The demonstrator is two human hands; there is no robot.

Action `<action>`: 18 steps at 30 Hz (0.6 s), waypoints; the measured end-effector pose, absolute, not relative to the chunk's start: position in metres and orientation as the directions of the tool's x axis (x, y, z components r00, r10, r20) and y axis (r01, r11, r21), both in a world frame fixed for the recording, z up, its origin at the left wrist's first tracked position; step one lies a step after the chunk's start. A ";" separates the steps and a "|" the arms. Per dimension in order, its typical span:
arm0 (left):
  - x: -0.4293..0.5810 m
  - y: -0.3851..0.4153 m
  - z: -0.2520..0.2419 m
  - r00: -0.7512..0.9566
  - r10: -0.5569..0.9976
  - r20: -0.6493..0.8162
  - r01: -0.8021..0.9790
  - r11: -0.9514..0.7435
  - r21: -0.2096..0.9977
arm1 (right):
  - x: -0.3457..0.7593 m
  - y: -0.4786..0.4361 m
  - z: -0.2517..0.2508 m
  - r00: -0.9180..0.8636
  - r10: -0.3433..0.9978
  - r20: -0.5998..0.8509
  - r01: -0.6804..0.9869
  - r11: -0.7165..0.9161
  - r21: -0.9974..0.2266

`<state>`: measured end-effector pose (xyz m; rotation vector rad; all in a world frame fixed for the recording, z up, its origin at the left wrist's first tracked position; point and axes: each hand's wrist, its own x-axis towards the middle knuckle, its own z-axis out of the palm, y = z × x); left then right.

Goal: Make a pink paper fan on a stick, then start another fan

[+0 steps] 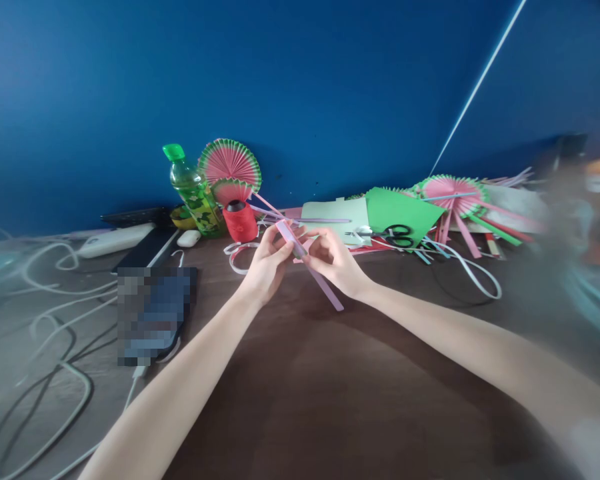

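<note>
A pink paper strip slants between my two hands above the dark table, its lower end pointing toward me. My left hand pinches its folded upper part between thumb and fingers. From the other side my right hand closes its fingertips on the same strip near the middle. Just behind the left hand stands a red can-shaped object with a dark top. A pale green sheet lies beyond the fingers.
At the back left are a green-capped bottle and a pleated pink-and-green paper fan. Black-handled scissors rest by a green sheet; another fan lies farther right. A phone and white cables occupy the left.
</note>
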<state>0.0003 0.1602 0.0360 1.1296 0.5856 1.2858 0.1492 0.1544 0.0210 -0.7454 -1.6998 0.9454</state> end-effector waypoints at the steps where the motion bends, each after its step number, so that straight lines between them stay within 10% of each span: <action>1: 0.000 0.160 0.036 0.251 0.940 0.229 -0.449 -0.097 0.888 | 0.149 0.154 0.021 -0.286 0.841 0.460 0.033 0.488 -0.872; 18: 0.000 0.157 0.043 0.281 0.949 0.144 -0.532 0.029 0.846 | 0.148 0.156 0.023 -0.290 0.869 0.402 0.159 0.458 -0.875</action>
